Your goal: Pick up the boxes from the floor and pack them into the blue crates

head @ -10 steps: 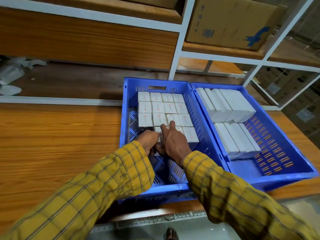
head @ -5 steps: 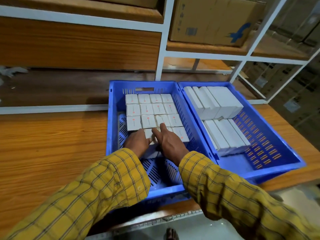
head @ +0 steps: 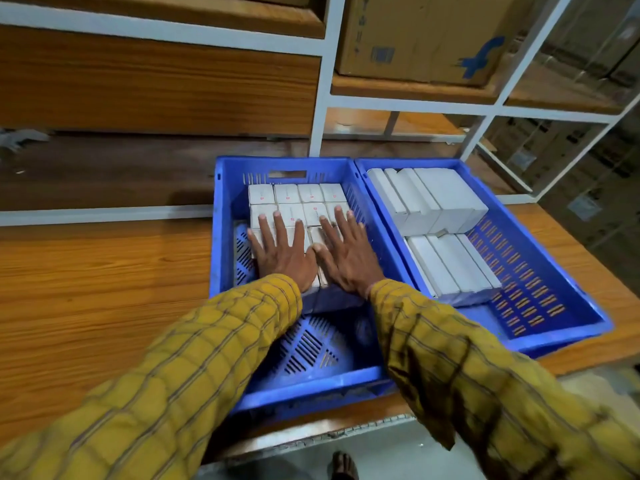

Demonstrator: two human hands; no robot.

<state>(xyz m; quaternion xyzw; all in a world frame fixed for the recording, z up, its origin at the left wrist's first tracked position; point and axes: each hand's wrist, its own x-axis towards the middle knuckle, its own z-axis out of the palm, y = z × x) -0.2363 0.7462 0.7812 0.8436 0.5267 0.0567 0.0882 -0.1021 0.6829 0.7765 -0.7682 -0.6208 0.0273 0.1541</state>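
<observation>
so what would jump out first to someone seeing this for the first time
Two flat hands, the left hand and the right hand, press side by side on the small white boxes packed in rows in the left blue crate on the wooden shelf. Beside it, the right blue crate holds longer white boxes in two groups. Yellow checked sleeves fill the foreground.

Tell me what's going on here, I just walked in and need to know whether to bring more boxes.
A person is packing small white boxes into the left blue crate. Both hands, left hand and right hand, lie flat with straight fingers on the box tops. The near part of that crate shows bare floor. The right blue crate holds larger white boxes, also with room left.
</observation>
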